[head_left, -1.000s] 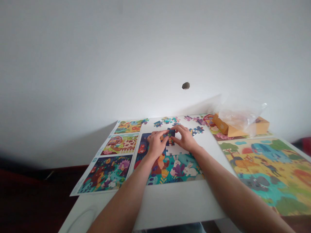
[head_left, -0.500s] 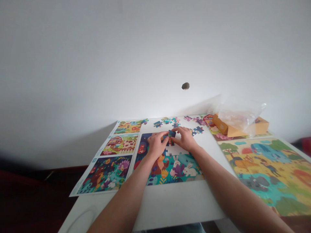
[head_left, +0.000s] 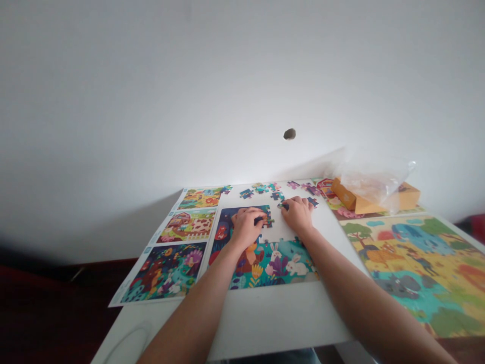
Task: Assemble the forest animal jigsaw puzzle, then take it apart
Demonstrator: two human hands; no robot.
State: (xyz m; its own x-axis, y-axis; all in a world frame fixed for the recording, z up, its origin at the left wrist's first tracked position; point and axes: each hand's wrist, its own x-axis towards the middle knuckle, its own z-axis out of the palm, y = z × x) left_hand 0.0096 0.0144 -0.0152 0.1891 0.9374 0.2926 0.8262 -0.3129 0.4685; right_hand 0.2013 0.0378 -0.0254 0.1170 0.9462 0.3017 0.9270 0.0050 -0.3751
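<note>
Right, both hands are down on the work: the left hand (head_left: 246,227) sits curled and narrow, its fingertips (head_left: 261,215) closed on a dark jigsaw piece (head_left: 259,220) at the edge of the assembled section, while the right hand (head_left: 298,215) is cupped just as tightly, fingers pinching a navy jigsaw piece (head_left: 283,206) up near the top of the board. Between them lies the part-built animal puzzle (head_left: 269,265), flat on the white table (head_left: 280,316), with rabbits and purple leaves along its near side and a bare white gap (head_left: 276,227) right beside the left hand's fingers. Just beyond, loose pieces (head_left: 261,188) are scattered across the far end of the table, a few close to the right hand's knuckles. Over on the left, three printed picture sheets (head_left: 164,270) line up, overlapping one another at the table's edge. Out to the right, a large finished jungle-scene puzzle (head_left: 420,268) lies flat, and behind it an orange cardboard box (head_left: 356,202) sits under a crumpled clear plastic bag (head_left: 373,182), right up by the white wall (head_left: 242,76).
</note>
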